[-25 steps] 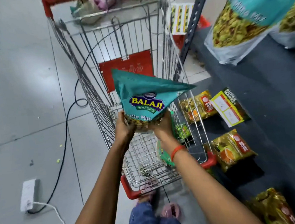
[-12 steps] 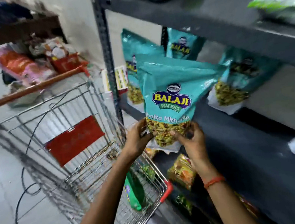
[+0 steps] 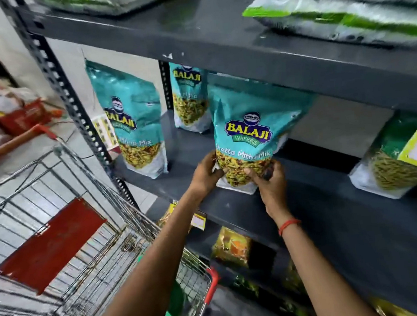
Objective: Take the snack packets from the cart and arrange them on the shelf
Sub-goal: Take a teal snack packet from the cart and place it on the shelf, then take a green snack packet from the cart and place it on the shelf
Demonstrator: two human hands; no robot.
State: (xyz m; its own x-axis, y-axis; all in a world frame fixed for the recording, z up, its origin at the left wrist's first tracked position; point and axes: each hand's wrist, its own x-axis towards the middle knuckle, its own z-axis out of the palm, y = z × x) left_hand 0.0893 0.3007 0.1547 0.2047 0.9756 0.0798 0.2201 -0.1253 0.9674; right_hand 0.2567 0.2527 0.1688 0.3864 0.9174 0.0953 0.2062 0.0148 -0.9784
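A teal Balaji snack packet [image 3: 247, 129] stands upright on the dark grey middle shelf [image 3: 314, 194], near its front edge. My left hand [image 3: 205, 174] grips its lower left corner and my right hand [image 3: 270, 180] its lower right. Two matching teal packets stand further left on the same shelf: one at the left end [image 3: 133, 119], one behind [image 3: 188, 96]. The wire cart [image 3: 101, 217] with a red panel is at the lower left; a green packet [image 3: 175, 309] shows inside it under my left arm.
Another snack packet [image 3: 392, 164] with a yellow-edged label stands at the shelf's right. Green-and-silver packets [image 3: 345, 7] lie on the top shelf. Yellow packets [image 3: 231, 246] sit on the lower shelf. The perforated shelf upright [image 3: 70, 94] stands next to the cart. Red goods [image 3: 19, 114] are piled at far left.
Both hands carried the teal packet up out of the cart and rightward onto the middle shelf; it now stands there. My view turned from the cart to the shelf.
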